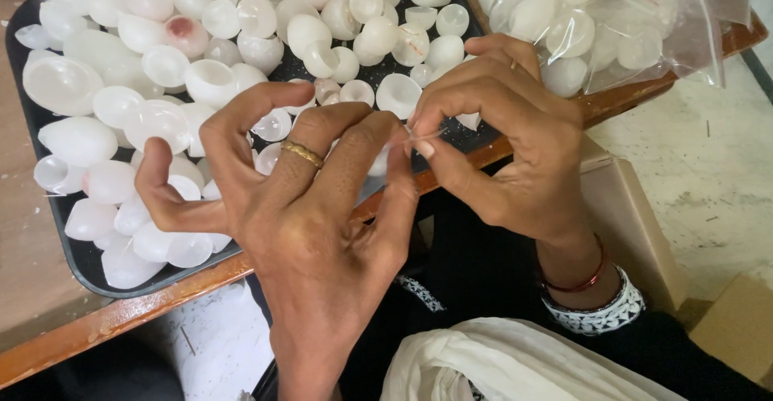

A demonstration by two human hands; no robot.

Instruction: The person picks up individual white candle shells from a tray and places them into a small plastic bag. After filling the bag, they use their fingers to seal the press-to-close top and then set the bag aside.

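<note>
My left hand (310, 208), with a gold ring on one finger, is raised over the near edge of a black tray (76, 260), its fingertips meeting those of my right hand (503, 139). Between the two sets of fingertips I pinch a thin clear thread or wire (423, 134); it is barely visible. The tray holds several translucent white plastic half-shells (209, 79), some dome up, some hollow up. One shell (183, 31) has a pinkish stain inside.
The tray rests on a wooden table with a reddish edge (121, 316). A clear plastic bag (628, 22) of more white shells lies at top right. A cardboard box (636, 224) stands by my right wrist; white cloth (499, 365) lies on my lap.
</note>
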